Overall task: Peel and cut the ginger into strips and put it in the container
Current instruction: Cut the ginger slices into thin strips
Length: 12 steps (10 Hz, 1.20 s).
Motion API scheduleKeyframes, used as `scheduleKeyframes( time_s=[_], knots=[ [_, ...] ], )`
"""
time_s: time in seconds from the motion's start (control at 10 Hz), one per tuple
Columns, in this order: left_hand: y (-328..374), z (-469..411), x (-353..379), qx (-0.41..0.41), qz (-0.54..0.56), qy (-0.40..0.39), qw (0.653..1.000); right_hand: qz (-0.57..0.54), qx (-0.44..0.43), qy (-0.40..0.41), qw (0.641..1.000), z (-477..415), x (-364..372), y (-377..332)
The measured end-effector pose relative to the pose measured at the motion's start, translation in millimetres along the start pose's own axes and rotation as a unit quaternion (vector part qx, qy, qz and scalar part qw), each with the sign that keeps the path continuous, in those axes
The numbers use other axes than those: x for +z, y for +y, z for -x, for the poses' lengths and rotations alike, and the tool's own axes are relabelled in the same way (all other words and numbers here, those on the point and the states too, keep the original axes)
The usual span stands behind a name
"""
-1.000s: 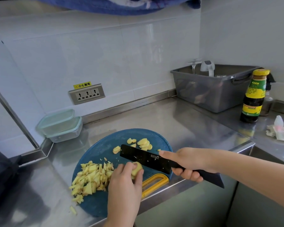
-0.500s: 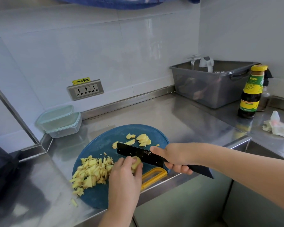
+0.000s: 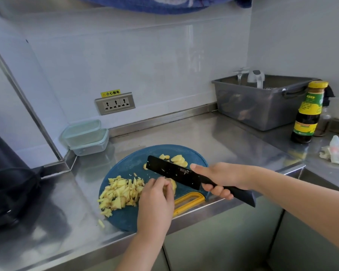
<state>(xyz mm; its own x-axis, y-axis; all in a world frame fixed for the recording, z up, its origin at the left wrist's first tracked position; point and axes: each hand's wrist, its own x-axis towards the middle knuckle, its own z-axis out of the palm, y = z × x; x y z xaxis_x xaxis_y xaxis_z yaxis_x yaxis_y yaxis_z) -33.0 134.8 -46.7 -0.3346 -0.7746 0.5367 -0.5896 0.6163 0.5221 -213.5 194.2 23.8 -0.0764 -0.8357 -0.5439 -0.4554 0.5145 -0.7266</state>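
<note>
A round blue cutting board (image 3: 129, 165) lies on the steel counter. On its left is a heap of cut ginger strips (image 3: 121, 192); several ginger slices (image 3: 177, 160) lie at its far side. My left hand (image 3: 156, 200) pinches a small ginger piece (image 3: 172, 185) down on the board. My right hand (image 3: 221, 178) grips the handle of a black knife (image 3: 170, 173), forefinger stretched along the blade, which sits against the ginger piece. Two stacked clear containers (image 3: 85, 136) with lids stand at the back left by the wall.
A yellow peeler (image 3: 188, 202) lies at the board's near edge. A grey tub (image 3: 262, 102) stands at the back right, with a dark sauce bottle (image 3: 307, 112) beside it and a crumpled tissue (image 3: 337, 153) further right. A dark object (image 3: 8, 188) sits at far left.
The knife blade has shifted a little along the ginger piece while my left hand keeps holding it. The view has tilted slightly.
</note>
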Motion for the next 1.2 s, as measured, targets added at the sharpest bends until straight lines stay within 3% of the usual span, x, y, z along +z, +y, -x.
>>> scheduleKeyframes(
  time_s=[0.8, 1.2],
  knots=[
    [-2, 0, 0, 0.011, -0.004, 0.008, 1.0, 0.025, -0.022, 0.008, 0.999, 3, 1, 3],
    [-5, -2, 5, 0.014, 0.005, 0.011, 1.0, 0.102, 0.103, 0.013, 0.989, -6, 7, -22]
  ],
)
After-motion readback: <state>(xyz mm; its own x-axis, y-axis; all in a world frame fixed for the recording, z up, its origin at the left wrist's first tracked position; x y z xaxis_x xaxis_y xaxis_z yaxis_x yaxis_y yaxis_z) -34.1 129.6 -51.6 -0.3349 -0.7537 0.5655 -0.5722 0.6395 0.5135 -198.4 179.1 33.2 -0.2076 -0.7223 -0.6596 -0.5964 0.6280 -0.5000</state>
